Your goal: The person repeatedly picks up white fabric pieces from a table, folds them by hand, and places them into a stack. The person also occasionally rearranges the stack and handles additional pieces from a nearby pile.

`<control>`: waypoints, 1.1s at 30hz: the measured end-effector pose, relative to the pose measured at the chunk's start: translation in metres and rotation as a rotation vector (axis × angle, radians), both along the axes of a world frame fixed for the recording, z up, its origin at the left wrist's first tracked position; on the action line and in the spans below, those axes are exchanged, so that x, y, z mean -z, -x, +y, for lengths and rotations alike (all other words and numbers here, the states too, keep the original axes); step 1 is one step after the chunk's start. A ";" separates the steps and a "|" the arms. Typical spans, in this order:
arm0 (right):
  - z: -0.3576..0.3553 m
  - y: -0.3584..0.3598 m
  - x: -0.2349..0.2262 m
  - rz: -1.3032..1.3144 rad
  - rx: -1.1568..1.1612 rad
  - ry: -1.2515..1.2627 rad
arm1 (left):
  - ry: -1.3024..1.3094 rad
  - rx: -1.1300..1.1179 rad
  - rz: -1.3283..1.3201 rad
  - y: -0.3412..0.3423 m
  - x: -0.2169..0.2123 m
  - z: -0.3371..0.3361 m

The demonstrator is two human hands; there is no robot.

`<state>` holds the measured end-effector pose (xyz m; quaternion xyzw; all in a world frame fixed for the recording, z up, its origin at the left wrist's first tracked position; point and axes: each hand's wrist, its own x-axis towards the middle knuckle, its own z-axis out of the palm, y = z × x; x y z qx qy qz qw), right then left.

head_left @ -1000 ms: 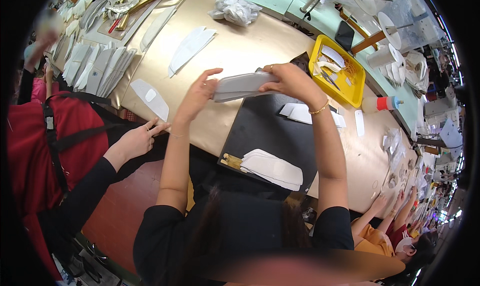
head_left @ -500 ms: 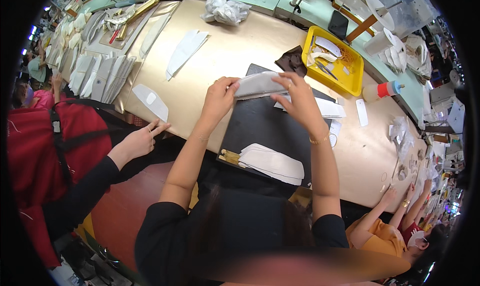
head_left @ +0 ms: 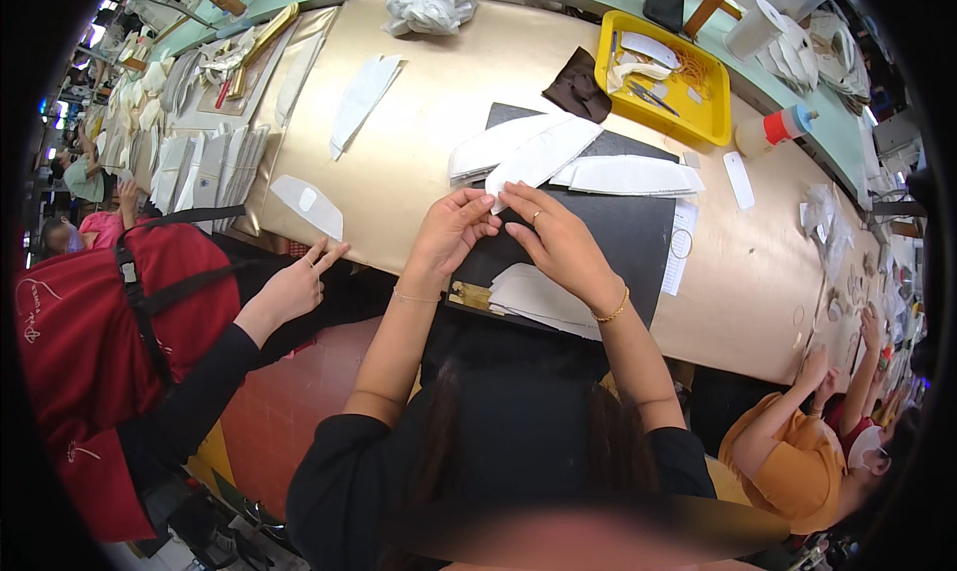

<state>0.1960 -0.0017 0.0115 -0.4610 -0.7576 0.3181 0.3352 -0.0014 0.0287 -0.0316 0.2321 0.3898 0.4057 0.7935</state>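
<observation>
White piece [head_left: 544, 154], right hand [head_left: 560, 244] touching tip, left hand [head_left: 449, 234] beside

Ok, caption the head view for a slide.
Left hand and right hand at the near end of a white piece above a black board.

My left hand [head_left: 454, 234] and right hand [head_left: 558, 247] come close together mid-frame, fingertips at the lower end of a curved white piece [head_left: 543, 160]; I can't tell how each grips it. It slants across a black board [head_left: 623, 237] on the gold surface [head_left: 429, 97], with a white stack [head_left: 543, 297] below my right hand. Upper right sits a yellow tray [head_left: 714, 138], near a red-banded bottle [head_left: 776, 128]. At left, a co-worker's hand [head_left: 289, 292] points inward.
</observation>
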 end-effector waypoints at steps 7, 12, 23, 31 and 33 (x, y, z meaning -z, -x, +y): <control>-0.006 -0.008 -0.010 0.082 0.186 0.010 | -0.210 0.089 0.022 -0.012 -0.014 -0.011; -0.016 -0.005 -0.021 0.193 0.270 0.036 | -0.329 -0.019 0.077 -0.033 -0.027 -0.025; -0.024 -0.019 -0.031 0.294 0.273 -0.009 | -0.784 0.062 0.286 -0.048 -0.045 -0.026; -0.025 -0.023 -0.037 0.251 0.362 -0.118 | -0.798 0.134 0.340 -0.047 -0.056 -0.022; -0.025 -0.023 -0.039 0.265 0.378 -0.101 | -0.775 0.140 0.304 -0.048 -0.058 -0.021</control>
